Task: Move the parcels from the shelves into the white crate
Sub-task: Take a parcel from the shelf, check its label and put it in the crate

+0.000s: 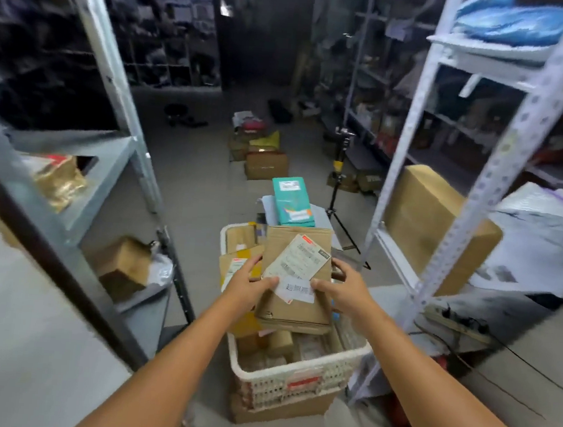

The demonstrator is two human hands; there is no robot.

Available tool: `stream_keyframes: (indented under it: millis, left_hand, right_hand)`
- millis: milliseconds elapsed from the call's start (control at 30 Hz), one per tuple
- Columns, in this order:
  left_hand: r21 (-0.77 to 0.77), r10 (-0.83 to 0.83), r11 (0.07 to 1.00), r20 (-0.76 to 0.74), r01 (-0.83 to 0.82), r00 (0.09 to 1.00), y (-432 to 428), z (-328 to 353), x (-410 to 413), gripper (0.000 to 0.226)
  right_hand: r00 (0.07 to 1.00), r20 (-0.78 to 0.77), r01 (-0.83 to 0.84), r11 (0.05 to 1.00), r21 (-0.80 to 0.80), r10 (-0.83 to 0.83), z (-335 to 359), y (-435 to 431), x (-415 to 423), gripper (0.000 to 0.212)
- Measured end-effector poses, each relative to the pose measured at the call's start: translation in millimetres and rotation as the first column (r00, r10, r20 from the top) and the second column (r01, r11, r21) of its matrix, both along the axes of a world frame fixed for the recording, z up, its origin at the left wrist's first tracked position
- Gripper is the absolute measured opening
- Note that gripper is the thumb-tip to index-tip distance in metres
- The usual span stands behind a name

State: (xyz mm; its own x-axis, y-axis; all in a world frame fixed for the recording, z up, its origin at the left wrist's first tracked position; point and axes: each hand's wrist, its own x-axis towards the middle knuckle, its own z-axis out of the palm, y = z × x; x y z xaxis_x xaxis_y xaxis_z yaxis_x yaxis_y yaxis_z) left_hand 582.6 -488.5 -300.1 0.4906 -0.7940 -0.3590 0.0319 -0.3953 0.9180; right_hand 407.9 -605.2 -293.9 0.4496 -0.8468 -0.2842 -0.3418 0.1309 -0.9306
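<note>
Two hands hold one cardboard parcel over the white crate

Left hand (248, 290) and right hand (343, 292) each clamp a side of the parcel (293, 311), thumbs on top, over the middle of the white crate (296, 373). One printed shipping label (298, 259) with barcodes lies tilted on the parcel top, text too blurred to read; one small white sticker (295, 291) at the parcel's near edge has dark characters, not legible. Crate front carries a red tag (304, 384), unreadable. More brown parcels inside the crate, mostly hidden under the held one, count unclear. One teal pack (293, 200) just past the crate's far edge, print blurred. One big brown box (432, 226) on the right shelf, one smaller box (122, 264) on the lower left shelf
</note>
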Motion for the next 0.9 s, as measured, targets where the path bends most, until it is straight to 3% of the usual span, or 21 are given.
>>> stream_keyframes:
  millis: [400, 900]
  left_hand:
    - [0.091, 0.173, 0.982, -0.088, -0.165, 0.981, -15.8, -46.7, 100.3, 0.074]
    - [0.109, 0.322, 0.947, -0.242, -0.304, 0.915, -74.7, -107.7, 128.2, 0.071]
  right_hand:
    - [0.982, -0.067, -0.176, 0.983, 0.049, 0.179, -39.7, -47.0, 116.7, 0.070]
    - [0.942, -0.122, -0.291, 0.942, 0.166, 0.313, -91.5, -127.0, 168.4, 0.068]
